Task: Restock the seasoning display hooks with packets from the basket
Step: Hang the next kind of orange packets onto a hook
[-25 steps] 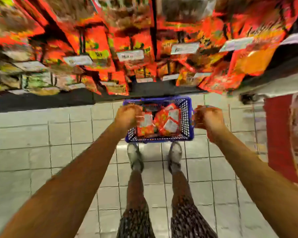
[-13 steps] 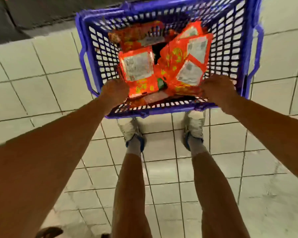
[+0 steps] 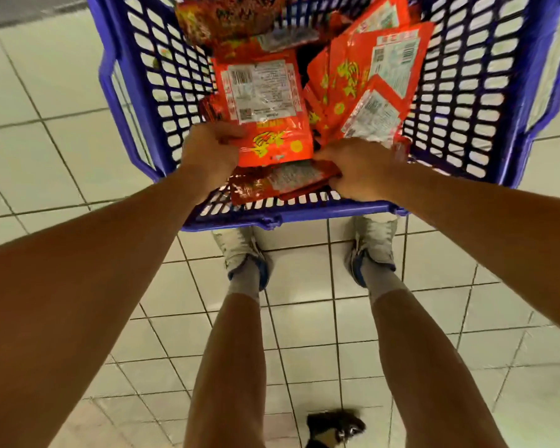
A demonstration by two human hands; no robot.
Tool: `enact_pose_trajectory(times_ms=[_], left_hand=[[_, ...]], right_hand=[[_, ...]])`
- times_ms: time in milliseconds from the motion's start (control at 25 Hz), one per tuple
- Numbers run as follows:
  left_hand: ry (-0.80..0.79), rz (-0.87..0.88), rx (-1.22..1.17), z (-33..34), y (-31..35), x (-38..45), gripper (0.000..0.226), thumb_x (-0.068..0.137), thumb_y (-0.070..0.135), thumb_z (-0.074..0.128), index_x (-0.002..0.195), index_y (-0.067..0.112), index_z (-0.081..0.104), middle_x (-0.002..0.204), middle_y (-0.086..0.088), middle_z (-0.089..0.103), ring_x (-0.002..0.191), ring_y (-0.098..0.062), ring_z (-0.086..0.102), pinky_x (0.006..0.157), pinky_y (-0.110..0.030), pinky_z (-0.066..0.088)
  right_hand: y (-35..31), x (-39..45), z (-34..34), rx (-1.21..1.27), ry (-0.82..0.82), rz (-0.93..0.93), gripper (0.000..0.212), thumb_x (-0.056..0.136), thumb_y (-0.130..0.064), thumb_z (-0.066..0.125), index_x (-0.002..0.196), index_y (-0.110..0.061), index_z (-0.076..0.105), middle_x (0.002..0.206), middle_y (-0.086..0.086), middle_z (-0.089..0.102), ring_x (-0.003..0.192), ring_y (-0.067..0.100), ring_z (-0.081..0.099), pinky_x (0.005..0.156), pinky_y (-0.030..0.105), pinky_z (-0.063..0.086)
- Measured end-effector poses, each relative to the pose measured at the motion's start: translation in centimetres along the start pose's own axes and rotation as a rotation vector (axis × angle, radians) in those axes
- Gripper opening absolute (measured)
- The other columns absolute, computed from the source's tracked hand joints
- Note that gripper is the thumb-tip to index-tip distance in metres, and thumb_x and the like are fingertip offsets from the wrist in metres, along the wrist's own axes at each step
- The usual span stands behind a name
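A blue plastic basket (image 3: 459,101) stands on the tiled floor in front of my feet, holding several red-orange seasoning packets. My left hand (image 3: 209,150) pinches the near left corner of one upturned packet (image 3: 265,105) with a white label. My right hand (image 3: 359,171) is inside the basket at its near right, fingers curled round the edge of a lower packet (image 3: 282,182). More packets (image 3: 369,82) lean against the right side. The display hooks are out of view.
Pale floor tiles (image 3: 46,140) surround the basket. My two shoes (image 3: 240,250) stand just behind its near rim. A small dark object (image 3: 335,426) lies on the floor behind my legs.
The view has dropped from the display shelves down to the basket. Both hands have moved from the basket's rim into it and taken hold of packets.
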State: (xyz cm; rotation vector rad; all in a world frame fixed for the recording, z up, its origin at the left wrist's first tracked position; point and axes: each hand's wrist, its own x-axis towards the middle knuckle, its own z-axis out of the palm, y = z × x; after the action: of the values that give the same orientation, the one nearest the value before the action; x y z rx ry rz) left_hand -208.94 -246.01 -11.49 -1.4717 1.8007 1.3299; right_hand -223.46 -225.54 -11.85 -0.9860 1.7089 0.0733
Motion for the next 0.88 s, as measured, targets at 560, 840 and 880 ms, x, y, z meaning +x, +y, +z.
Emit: enact_pose_trajectory(times_ms=[560, 840, 880], left_hand=[[0.083, 0.370, 0.173, -3.8, 6.4, 0.1, 0.007, 0.097, 0.019, 0.057, 0.099, 0.012, 0.059, 0.096, -0.001, 0.064, 0.070, -0.011, 0.054, 0.056, -0.018, 0.042], [0.059, 0.244, -0.262, -6.9, 10.7, -7.0, 0.015, 0.096, 0.019, 0.061, 0.094, 0.033, 0.066, 0.094, 0.012, 0.075, 0.095, -0.014, 0.072, 0.088, -0.043, 0.058], [0.049, 0.244, -0.305, -7.2, 11.5, -8.4, 0.015, 0.097, 0.019, 0.060, 0.092, 0.032, 0.066, 0.088, 0.014, 0.075, 0.091, -0.013, 0.073, 0.085, -0.043, 0.059]], right_hand=[[-5.9, -0.1, -0.1, 0.134, 0.178, 0.009, 0.019, 0.089, -0.019, 0.056, 0.105, -0.012, 0.062, 0.079, 0.002, 0.054, 0.083, 0.031, 0.061, 0.061, 0.029, 0.041], [-4.3, -10.2, -7.6, 1.018, 0.645, 0.157, 0.010, 0.090, -0.032, 0.072, 0.091, -0.023, 0.076, 0.094, 0.003, 0.077, 0.090, 0.025, 0.072, 0.085, 0.046, 0.059], [-4.5, -11.4, -8.9, 1.113, 0.677, 0.149, 0.007, 0.089, -0.032, 0.074, 0.090, -0.026, 0.076, 0.093, 0.002, 0.077, 0.091, 0.027, 0.073, 0.087, 0.051, 0.058]])
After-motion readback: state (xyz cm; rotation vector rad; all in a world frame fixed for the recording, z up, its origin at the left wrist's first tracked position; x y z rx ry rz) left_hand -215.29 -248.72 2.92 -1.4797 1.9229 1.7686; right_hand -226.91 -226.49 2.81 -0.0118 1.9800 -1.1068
